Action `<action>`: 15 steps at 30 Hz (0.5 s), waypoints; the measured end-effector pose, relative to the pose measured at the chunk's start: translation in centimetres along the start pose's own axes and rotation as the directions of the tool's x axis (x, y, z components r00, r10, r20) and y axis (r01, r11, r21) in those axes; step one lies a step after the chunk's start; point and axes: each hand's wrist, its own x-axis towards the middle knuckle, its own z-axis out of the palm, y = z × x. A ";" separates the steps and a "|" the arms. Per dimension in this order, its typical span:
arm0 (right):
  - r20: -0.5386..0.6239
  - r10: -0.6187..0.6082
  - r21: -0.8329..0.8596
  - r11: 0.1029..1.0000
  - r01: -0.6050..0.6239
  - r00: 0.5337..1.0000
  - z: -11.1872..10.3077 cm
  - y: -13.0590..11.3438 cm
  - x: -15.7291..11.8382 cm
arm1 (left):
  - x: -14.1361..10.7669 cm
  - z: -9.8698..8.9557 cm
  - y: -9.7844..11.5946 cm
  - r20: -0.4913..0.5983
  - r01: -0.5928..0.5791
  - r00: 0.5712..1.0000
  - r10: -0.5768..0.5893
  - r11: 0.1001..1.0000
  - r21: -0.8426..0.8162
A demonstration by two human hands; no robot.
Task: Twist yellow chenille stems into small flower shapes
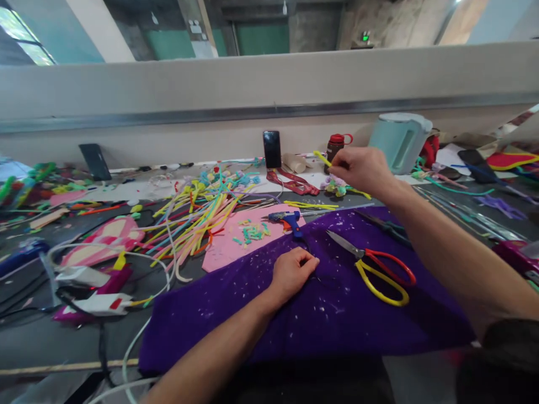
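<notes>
My right hand (360,168) is raised over the back of the table, thumb and fingers pinching a short yellow pipe cleaner (322,158). Lower down, my left hand (293,271) rests on the purple cloth (210,314) with its fingers curled together; whether anything is in them is hidden. Just beyond it lies a blue glue gun (288,220), partly on a pink sheet (223,235) that bears small cut green and yellow bits (253,232). Scissors (364,264) with one red and one yellow handle lie spread on the cloth, right of my left hand.
Loose pipe cleaners (202,213) pile up at centre left. White cables and plugs (105,304) lie at the left. Along the back stand a phone (272,149), a dark bottle with a red lid (335,147) and a pale blue kettle (396,143). A red ribbon (295,184) lies nearby.
</notes>
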 end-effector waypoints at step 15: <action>0.543 -0.073 -0.005 0.996 0.089 0.836 13.1 -0.3 0.9 | 1.0 -0.6 0.1 0.113 0.022 0.993 -0.023 1.000 0.009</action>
